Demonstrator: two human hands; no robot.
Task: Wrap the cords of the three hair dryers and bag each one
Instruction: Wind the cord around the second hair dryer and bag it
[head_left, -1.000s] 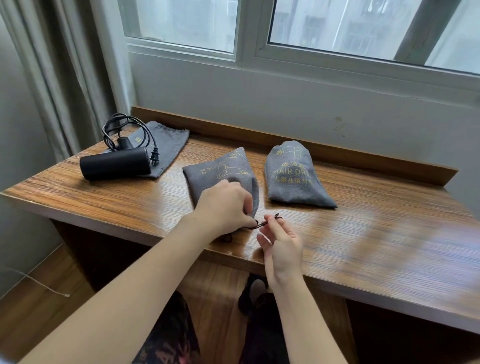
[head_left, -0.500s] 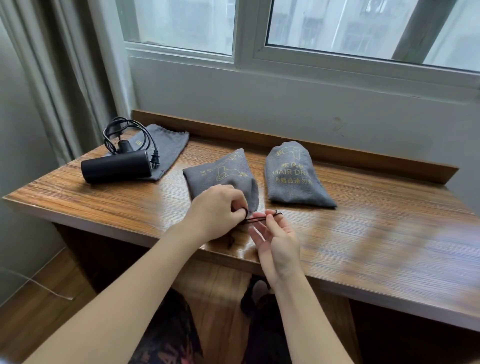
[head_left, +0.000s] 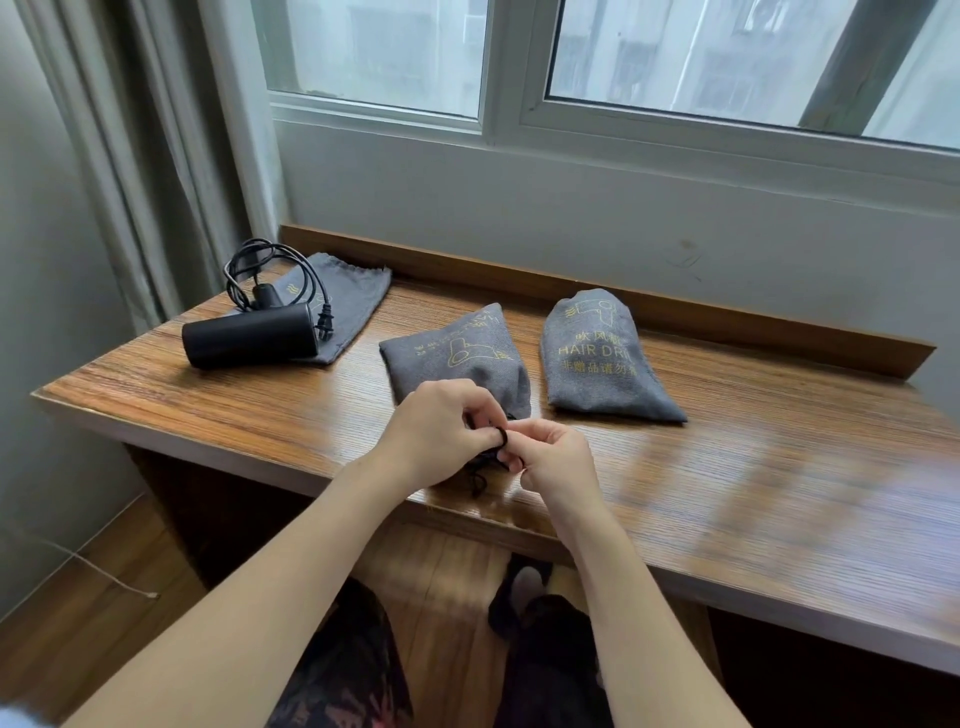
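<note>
Left hand (head_left: 436, 431) and right hand (head_left: 550, 457) meet at the near edge of the brown wood-grain table (head_left: 753, 493), fingertips touching. Both pinch the thin black drawstring (head_left: 500, 435) of the middle grey fabric pouch (head_left: 457, 353); a small loop of it shows between the two hands, and more string hangs below them at the table edge.

Middle pouch: grey cloth, yellow hair-dryer print, bulging and filled. Long axis runs from the near edge toward the back rail, closed bottom end away from the person and tilted slightly right, mouth end under the hands.

Right of it, just beside, a second filled grey pouch with yellow "HAIR DRY" lettering (head_left: 602, 358); it lies the same way, rounded end toward the back rail, near end flat on the wood.

At the far left corner, a black cylindrical hair dryer (head_left: 249, 338) lies with its barrel parallel to the near edge. Its black cord (head_left: 270, 270) sits coiled behind it, plug beside the barrel's right end. The dryer rests partly on a flat empty grey pouch (head_left: 353, 291), whose frilled mouth points toward the back rail.
</note>
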